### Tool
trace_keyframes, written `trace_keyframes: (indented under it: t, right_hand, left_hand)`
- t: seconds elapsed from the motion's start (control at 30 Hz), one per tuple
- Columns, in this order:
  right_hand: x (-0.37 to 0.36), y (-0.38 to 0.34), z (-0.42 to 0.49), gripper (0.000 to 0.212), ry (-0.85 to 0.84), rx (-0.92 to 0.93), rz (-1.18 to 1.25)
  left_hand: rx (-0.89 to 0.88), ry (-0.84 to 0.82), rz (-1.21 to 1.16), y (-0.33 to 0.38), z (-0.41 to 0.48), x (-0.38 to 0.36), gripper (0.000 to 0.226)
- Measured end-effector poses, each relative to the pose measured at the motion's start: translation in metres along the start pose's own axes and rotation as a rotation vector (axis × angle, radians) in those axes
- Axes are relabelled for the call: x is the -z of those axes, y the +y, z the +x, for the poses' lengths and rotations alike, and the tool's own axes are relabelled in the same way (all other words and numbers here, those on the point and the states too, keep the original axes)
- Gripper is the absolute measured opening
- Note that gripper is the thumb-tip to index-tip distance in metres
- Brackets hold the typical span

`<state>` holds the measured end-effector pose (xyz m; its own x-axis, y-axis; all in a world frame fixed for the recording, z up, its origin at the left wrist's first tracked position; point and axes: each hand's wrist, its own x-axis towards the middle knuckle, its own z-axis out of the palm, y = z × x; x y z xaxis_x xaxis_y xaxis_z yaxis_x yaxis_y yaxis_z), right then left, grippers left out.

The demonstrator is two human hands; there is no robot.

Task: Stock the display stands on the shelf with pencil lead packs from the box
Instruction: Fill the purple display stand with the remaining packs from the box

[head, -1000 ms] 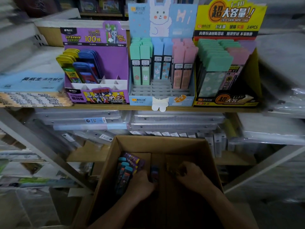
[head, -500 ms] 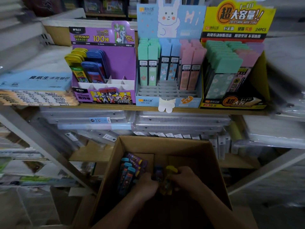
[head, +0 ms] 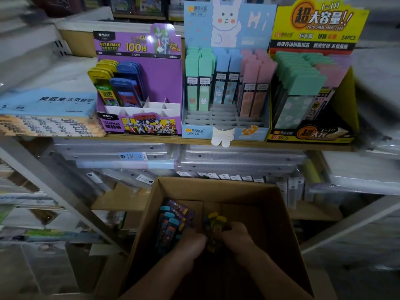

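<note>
An open cardboard box [head: 216, 187] stands below the shelf. Inside it, my left hand [head: 191, 242] and my right hand [head: 237, 234] together hold a small bunch of yellow-capped lead packs [head: 215, 223] between them. More packs with blue caps [head: 171, 224] lie at the box's left side. On the shelf above stand three displays: a purple stand [head: 138, 87] with yellow and blue packs at its left and vacant slots at its right, a light-blue rabbit stand [head: 227, 89] with vacant front rows, and a yellow stand [head: 311, 87].
The wooden shelf edge [head: 194, 141] runs just above the box. Stacked paper pads [head: 47, 111] lie left of the purple stand. Clear plastic folders [head: 216, 159] fill the level below. Slanted metal frame bars [head: 54, 191] flank the box on both sides.
Both hands have drawn together in the box and gathered up yellow-capped packs, which now stick up between them. The view has shifted slightly left.
</note>
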<state>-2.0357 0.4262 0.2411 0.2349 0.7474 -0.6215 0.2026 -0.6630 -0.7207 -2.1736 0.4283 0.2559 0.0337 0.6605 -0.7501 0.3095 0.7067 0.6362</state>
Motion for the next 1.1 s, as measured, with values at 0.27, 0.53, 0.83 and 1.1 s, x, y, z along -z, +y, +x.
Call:
trace_keyframes:
  t: [0.27, 0.53, 0.83, 1.1]
  right_hand:
    - [-0.004, 0.002, 0.003, 0.032, -0.039, -0.038, 0.038]
    - [0.006, -0.012, -0.014, 0.027, -0.131, 0.017, 0.355]
    - [0.024, -0.076, -0.079, 0.024, -0.412, 0.22, 0.574]
    - [0.027, -0.121, -0.138, 0.033, -0.281, 0.547, 0.124]
  left_hand:
    - [0.025, -0.063, -0.056, -0.007, 0.005, 0.012, 0.024]
    - [-0.092, -0.059, -0.208, -0.002, -0.006, 0.015, 0.026]
    - [-0.22, -0.489, -0.696, 0.029, -0.048, 0.029, 0.04]
    - [-0.373, -0.541, -0.657, 0.058, -0.096, 0.065, 0.049]
